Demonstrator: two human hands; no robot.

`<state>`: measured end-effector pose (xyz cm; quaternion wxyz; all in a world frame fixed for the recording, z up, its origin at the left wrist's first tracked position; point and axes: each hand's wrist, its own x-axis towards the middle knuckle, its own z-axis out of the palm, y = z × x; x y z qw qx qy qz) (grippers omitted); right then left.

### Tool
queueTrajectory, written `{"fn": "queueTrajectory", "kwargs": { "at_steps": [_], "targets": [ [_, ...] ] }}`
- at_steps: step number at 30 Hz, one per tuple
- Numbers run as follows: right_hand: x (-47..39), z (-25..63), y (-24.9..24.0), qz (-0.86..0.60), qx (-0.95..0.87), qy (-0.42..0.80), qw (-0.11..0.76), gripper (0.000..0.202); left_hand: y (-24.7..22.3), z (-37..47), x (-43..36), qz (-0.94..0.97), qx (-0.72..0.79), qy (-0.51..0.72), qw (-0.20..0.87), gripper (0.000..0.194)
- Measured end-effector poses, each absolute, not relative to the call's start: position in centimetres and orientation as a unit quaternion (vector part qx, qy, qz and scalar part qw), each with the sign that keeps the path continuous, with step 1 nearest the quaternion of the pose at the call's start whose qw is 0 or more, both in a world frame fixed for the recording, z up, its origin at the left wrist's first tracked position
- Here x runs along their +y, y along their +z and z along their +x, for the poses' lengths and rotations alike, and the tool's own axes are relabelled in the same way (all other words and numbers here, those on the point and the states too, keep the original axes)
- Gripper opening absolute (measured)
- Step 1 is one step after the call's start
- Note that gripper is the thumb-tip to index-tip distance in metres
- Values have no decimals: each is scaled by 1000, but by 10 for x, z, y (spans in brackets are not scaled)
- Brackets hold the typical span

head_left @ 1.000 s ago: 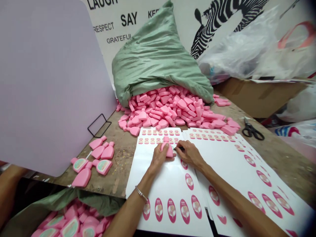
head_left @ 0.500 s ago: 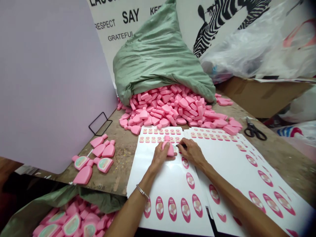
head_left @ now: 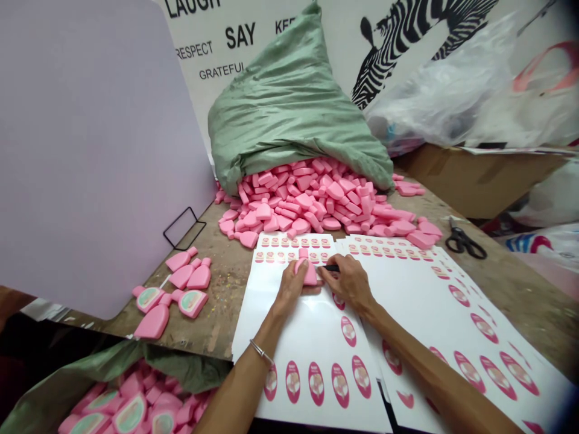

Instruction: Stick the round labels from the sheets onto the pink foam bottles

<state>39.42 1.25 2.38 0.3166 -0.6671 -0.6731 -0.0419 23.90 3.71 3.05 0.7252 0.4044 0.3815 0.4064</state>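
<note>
My left hand (head_left: 293, 282) is closed around a small pink plastic bottle (head_left: 308, 274), which stands cap away from me above a sheet of stickers (head_left: 280, 325). Close by on the right, my right hand (head_left: 347, 280) pinches a thin black tool (head_left: 332, 267). Its exact kind cannot be made out. The fingertips of this hand almost meet the bottle's right side, and something pale shows between them, too small to identify. Printed oval stickers remain along the sheet's lower and right edges, with rows of smaller labels at its top.
A green sack (head_left: 294, 102) spills a heap of pink bottles (head_left: 312, 196) at the back. Several bottles (head_left: 181, 276), two labelled, lie left. Another sticker sheet (head_left: 407, 301) and black-handled scissors (head_left: 465, 242) are right. An open bag (head_left: 190, 367) of bottles sits below the table edge.
My right hand has shifted slightly left, bringing its fingertips and the black tool close to the pink bottle. The pale piece beside the bottle is now mostly covered.
</note>
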Motion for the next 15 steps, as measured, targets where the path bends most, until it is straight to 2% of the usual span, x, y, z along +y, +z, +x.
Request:
{"fn": "queueTrajectory", "kwargs": {
  "at_steps": [6,8,15],
  "targets": [
    [10,400,29,-694,-538,156,454,31,35,236,38,372,348,424,749,38],
    [9,404,36,-688,-500,183,493,35,40,234,37,363,345,430,751,38],
    [-14,388,74,-615,-538,271,509,39,69,225,17,348,323,424,771,55]
  ]
}}
